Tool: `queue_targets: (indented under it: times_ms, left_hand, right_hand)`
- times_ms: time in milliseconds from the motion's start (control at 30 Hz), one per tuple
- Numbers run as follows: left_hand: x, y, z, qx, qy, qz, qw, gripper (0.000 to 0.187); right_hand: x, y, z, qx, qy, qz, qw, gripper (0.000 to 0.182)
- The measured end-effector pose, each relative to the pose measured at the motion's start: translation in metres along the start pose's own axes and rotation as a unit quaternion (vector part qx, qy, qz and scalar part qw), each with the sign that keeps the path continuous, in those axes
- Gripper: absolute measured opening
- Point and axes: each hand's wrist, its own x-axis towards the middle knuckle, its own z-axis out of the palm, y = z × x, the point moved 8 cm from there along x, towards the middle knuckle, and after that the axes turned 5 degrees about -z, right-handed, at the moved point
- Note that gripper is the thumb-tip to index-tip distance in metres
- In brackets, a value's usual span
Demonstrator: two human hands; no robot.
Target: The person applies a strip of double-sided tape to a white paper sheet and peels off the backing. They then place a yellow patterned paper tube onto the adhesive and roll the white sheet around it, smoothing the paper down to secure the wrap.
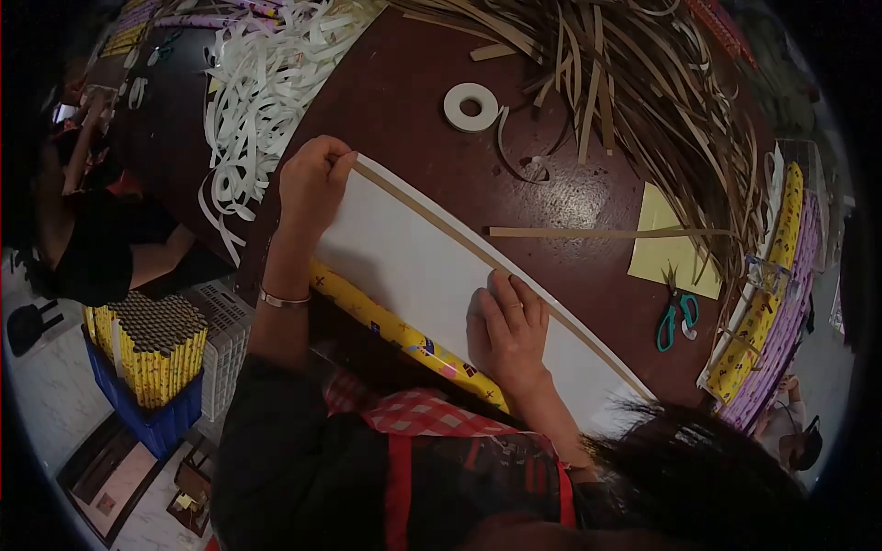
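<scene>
Item: white sheet [432, 275] on brown table [404, 101], yellow roll [395, 332] at its near edge. Left hand [312, 179] pinches the brown tape strip [514, 275] at the sheet's far-left corner; right hand [510, 331], fingers together, presses flat mid-sheet. Step judged: laying edge tape; next calls for smoothing rightward.

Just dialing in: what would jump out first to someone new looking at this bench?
The white sheet at centre, with a brown strip along its far edge: the left hand pinches the strip's end and the right hand presses flat on the sheet. Next, the tangle of brown strips at upper right and the white strips at upper left.
</scene>
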Motion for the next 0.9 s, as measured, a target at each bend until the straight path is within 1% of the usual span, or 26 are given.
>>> queue_targets:
  times_ms: [167,400,467,500,567,600,667,700,767,800,833,900]
  left_hand:
    - [0.0,0.002,0.0,0.0,0.009,0.025,1.0,0.011]
    - [0.0,0.001,0.001,0.02,0.008,0.021,1.0,0.011]
    - [0.0,0.001,-0.002,0.017,0.038,0.059,0.997,0.01]
    - [0.001,-0.003,-0.002,0.017,0.038,0.059,0.997,0.01]
    - [0.005,-0.016,-0.011,-0.003,0.075,0.017,0.997,0.01]
    - [0.004,-0.012,-0.014,-0.003,0.075,0.019,0.997,0.01]
    - [-0.006,-0.005,-0.03,-0.036,0.098,-0.031,0.994,0.009]
    - [-0.016,0.004,-0.033,-0.036,0.096,-0.029,0.994,0.009]
    - [-0.044,0.039,-0.029,-0.166,0.028,0.064,0.984,0.013]
    - [-0.062,0.064,-0.018,-0.108,-0.054,0.167,0.979,0.016]
    - [-0.085,0.085,-0.005,-0.047,-0.135,0.267,0.953,0.02]
    - [-0.127,0.106,0.02,-0.064,-0.306,0.321,0.894,0.027]
  right_hand:
    - [-0.001,0.0,0.001,-0.002,0.015,-0.003,1.0,0.037]
    - [-0.001,0.0,0.001,-0.002,0.009,-0.001,1.0,0.037]
    - [-0.001,-0.001,0.0,-0.003,0.011,-0.001,1.0,0.037]
    - [0.0,-0.001,0.0,-0.004,0.01,-0.003,1.0,0.037]
    - [0.0,0.0,0.0,-0.006,0.01,-0.003,1.0,0.037]
    - [0.0,0.0,0.001,-0.004,0.009,-0.002,1.0,0.036]
    - [0.0,0.0,0.001,-0.002,0.009,0.003,1.0,0.036]
    - [0.0,0.0,0.001,-0.006,0.008,0.0,1.0,0.035]
    - [0.001,0.0,0.001,-0.012,0.006,0.005,1.0,0.035]
    - [0.002,0.0,0.001,-0.011,0.017,0.003,1.0,0.034]
    - [0.002,-0.001,0.0,-0.011,0.028,0.001,1.0,0.034]
    - [0.002,0.0,-0.001,-0.009,0.025,0.005,1.0,0.034]
